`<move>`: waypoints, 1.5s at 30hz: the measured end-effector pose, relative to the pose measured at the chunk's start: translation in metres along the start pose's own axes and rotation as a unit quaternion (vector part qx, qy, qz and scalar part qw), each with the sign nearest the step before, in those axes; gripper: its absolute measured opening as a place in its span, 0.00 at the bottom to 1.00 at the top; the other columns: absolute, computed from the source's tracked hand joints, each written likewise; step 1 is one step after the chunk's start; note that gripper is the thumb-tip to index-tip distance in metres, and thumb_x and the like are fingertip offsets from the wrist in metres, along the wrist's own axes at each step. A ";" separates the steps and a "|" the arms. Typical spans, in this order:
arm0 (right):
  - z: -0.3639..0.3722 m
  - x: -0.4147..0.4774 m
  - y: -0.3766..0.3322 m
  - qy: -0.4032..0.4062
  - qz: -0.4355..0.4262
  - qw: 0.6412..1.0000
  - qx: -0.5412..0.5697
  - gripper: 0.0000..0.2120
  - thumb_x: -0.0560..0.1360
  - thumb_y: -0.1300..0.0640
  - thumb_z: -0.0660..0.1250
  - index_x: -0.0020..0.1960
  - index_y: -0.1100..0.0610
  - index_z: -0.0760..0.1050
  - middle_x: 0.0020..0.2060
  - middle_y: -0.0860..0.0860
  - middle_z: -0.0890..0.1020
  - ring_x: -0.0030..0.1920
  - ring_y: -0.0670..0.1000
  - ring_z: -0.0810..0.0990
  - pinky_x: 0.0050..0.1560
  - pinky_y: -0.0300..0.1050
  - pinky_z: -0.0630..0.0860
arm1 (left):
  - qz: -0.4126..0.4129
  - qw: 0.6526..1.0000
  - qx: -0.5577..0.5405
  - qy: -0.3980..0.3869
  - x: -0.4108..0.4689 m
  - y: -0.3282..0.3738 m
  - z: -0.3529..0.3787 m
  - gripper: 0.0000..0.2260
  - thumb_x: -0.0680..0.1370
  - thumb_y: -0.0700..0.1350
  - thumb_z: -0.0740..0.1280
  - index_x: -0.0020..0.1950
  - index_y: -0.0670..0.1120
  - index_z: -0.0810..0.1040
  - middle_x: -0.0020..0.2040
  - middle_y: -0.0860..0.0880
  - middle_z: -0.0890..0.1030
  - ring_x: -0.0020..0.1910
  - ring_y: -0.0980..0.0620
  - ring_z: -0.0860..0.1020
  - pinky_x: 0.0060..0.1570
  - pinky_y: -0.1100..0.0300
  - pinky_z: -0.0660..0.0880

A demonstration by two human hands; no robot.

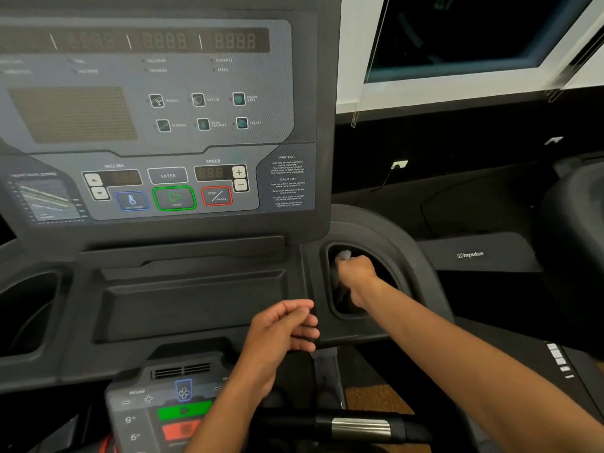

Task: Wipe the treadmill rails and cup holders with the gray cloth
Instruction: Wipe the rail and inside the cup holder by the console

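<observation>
My right hand (356,277) is down inside the treadmill's right cup holder (397,256), gripping the gray cloth (343,255); only a small pale corner of the cloth shows above my knuckles. My left hand (284,328) hovers in front of the console tray beside that cup holder, fingers loosely curled, holding nothing. The left cup holder (29,315) is a dark recess at the far left. A front handrail with a metal grip sensor (361,428) runs across the bottom of the view.
The console screen and buttons (173,197) rise in front of me. A shallow tray (192,305) lies between the cup holders. A lower control panel (166,407) sits near my left wrist. Another treadmill (470,255) stands to the right, below a window.
</observation>
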State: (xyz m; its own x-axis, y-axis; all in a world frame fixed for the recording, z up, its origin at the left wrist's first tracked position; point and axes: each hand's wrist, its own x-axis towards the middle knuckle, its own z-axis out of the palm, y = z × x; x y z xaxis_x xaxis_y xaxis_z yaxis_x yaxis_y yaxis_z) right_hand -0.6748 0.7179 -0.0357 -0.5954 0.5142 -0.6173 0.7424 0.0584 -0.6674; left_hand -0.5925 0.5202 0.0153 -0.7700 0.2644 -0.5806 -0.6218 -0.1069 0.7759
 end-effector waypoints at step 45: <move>-0.036 -0.018 0.018 -0.112 -0.130 0.916 -0.361 0.13 0.81 0.44 0.67 0.57 0.50 0.84 0.49 0.51 0.85 0.52 0.53 0.82 0.50 0.46 0.76 | 0.183 0.919 0.344 0.062 0.027 0.013 0.011 0.08 0.80 0.45 0.72 0.48 0.59 0.86 0.44 0.67 0.85 0.46 0.67 0.83 0.44 0.72 0.76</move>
State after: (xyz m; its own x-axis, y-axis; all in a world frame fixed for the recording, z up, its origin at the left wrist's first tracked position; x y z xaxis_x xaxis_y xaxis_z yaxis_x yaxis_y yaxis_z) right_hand -0.6395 0.7400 -0.0215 -0.7687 0.2184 -0.6011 0.5280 0.7472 -0.4036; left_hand -0.6197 0.5368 0.0128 -0.9467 0.2152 -0.2398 -0.1128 0.4759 0.8722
